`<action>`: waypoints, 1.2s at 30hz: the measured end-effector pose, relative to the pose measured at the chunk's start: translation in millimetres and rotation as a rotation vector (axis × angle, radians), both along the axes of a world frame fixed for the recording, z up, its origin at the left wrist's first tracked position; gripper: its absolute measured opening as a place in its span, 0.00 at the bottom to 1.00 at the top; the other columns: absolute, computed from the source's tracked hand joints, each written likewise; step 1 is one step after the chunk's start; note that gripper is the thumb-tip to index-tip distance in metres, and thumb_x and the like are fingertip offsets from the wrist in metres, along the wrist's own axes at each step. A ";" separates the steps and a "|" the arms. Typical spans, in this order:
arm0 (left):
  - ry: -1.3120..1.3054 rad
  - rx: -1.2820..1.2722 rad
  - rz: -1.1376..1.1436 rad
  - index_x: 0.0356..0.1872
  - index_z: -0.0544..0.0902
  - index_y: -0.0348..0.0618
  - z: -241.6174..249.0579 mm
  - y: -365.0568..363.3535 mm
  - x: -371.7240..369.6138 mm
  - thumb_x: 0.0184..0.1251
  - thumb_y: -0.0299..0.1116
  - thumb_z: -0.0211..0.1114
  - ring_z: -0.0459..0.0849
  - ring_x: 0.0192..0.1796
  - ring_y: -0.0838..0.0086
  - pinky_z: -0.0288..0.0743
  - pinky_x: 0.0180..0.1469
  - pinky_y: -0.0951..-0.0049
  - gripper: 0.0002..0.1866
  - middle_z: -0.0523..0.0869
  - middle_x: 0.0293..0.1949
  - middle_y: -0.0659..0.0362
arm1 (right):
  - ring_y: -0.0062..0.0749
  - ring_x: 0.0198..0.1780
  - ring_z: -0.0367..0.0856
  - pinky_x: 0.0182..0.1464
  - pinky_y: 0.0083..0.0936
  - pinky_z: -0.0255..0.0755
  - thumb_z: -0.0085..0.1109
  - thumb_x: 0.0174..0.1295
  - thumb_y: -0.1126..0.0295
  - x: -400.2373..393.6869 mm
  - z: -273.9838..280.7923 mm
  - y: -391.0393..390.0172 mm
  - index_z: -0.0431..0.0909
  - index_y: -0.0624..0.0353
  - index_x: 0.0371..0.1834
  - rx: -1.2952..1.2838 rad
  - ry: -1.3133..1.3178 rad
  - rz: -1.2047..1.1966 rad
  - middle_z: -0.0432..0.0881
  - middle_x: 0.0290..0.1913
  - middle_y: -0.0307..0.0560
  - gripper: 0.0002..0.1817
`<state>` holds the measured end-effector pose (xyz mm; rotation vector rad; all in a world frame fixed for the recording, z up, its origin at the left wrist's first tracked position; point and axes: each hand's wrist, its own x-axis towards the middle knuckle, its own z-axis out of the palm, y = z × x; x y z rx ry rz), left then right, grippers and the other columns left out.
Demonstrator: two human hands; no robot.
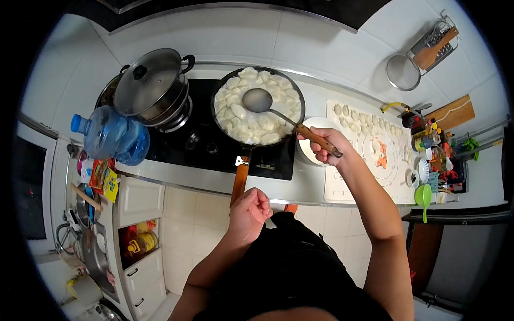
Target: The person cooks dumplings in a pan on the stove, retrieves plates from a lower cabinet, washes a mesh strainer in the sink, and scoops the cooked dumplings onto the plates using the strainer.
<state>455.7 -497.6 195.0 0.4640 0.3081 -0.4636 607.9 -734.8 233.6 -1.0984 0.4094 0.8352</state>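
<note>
The right hand's [325, 144] fingers are wrapped around the wooden handle [310, 135] of a ladle [258, 100]. The left hand [249, 211] is loosely curled, fingers together with nothing visible in them, just beside the end of the pan handle [240, 184]; I cannot tell whether it touches.

The ladle's round metal end is over the crowded dumplings [267, 124] in the pan [302, 97]. It should be light and stiff, best held on the wood, away from the hot metal. The dumplings look soft and slippery — their skins probably tear easily, so they want a smooth, gentle push. The full pan is likely heavy; its long handle is the place to grip.

Outward from there, the count is one ladle, one pan and one white bowl [304, 153] partly hidden under the right hand. One mat [342, 184] lies on the desk [310, 184] beyond the bowl, with rows of small dumplings [354, 115]. On the left, one pot [175, 101] with a see-through lid sits on the stove [203, 109], and one big blue bottle [131, 142] is near it. Dumplings — in the pan or on the mat — are too packed or small to count surely.
</note>
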 end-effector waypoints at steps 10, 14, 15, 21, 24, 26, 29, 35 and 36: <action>0.028 0.044 -0.018 0.28 0.71 0.46 0.6 17.3 0.6 0.69 0.41 0.47 0.67 0.26 0.77 0.61 0.34 0.74 0.13 0.71 0.23 0.63 | 0.18 0.05 0.57 0.06 0.12 0.55 0.40 0.67 0.62 -52.1 39.0 -59.4 0.71 0.71 0.46 0.008 -0.030 -0.181 0.66 0.11 0.37 0.20; 0.002 0.048 -0.025 0.28 0.71 0.46 -1.3 30.7 1.8 0.69 0.41 0.48 0.67 0.26 0.77 0.61 0.34 0.74 0.13 0.72 0.23 0.64 | 0.18 0.05 0.58 0.06 0.13 0.56 0.39 0.67 0.60 -85.9 43.1 -89.8 0.71 0.70 0.45 -0.040 -0.036 -0.264 0.67 0.11 0.38 0.21; 0.012 0.057 -0.025 0.28 0.71 0.46 -1.1 34.1 1.9 0.69 0.41 0.48 0.68 0.26 0.77 0.62 0.34 0.75 0.12 0.72 0.23 0.64 | 0.19 0.04 0.58 0.06 0.13 0.57 0.39 0.67 0.60 -93.9 42.5 -94.6 0.72 0.69 0.45 -0.083 -0.038 -0.278 0.68 0.10 0.39 0.20; 0.040 0.069 0.036 0.28 0.73 0.47 4.7 60.6 5.0 0.68 0.39 0.49 0.71 0.25 0.77 0.64 0.28 0.76 0.11 0.73 0.22 0.63 | 0.21 0.04 0.62 0.06 0.15 0.58 0.44 0.65 0.62 -133.2 22.3 -102.4 0.73 0.72 0.43 -0.368 -0.053 -0.379 0.69 0.11 0.39 0.19; -0.002 0.160 0.151 0.29 0.74 0.47 6.4 87.4 7.0 0.68 0.39 0.50 0.71 0.25 0.78 0.65 0.27 0.77 0.10 0.74 0.23 0.64 | 0.22 0.05 0.62 0.07 0.17 0.58 0.47 0.64 0.63 -148.5 0.2 -106.0 0.76 0.70 0.37 -0.614 -0.167 -0.378 0.69 0.11 0.41 0.17; -0.025 0.252 0.275 0.29 0.74 0.47 8.7 108.2 5.7 0.68 0.39 0.50 0.71 0.25 0.78 0.65 0.27 0.76 0.11 0.74 0.24 0.64 | 0.21 0.06 0.61 0.09 0.19 0.56 0.49 0.64 0.63 -155.3 -7.3 -106.4 0.76 0.67 0.29 -0.653 -0.208 -0.395 0.70 0.11 0.42 0.16; 0.026 0.383 0.413 0.29 0.74 0.48 15.4 137.9 0.3 0.67 0.41 0.51 0.69 0.25 0.79 0.62 0.26 0.78 0.11 0.73 0.24 0.66 | 0.18 0.07 0.60 0.10 0.18 0.54 0.49 0.64 0.65 -163.4 -11.3 -103.9 0.76 0.68 0.32 -0.707 -0.233 -0.415 0.69 0.12 0.39 0.14; 0.149 0.599 0.603 0.28 0.74 0.50 11.1 194.8 -21.1 0.66 0.40 0.53 0.70 0.24 0.81 0.62 0.27 0.82 0.09 0.75 0.23 0.69 | 0.20 0.17 0.69 0.22 0.21 0.66 0.55 0.58 0.69 -175.1 -40.5 -95.3 0.76 0.70 0.43 -1.456 -0.835 -0.248 0.70 0.15 0.41 0.15; 0.182 0.687 0.647 0.28 0.74 0.50 10.8 201.2 -24.2 0.66 0.39 0.53 0.71 0.24 0.82 0.62 0.27 0.83 0.09 0.76 0.24 0.69 | 0.20 0.18 0.70 0.23 0.21 0.68 0.56 0.58 0.69 -175.2 -40.2 -91.3 0.76 0.70 0.42 -1.665 -0.997 -0.162 0.70 0.15 0.41 0.14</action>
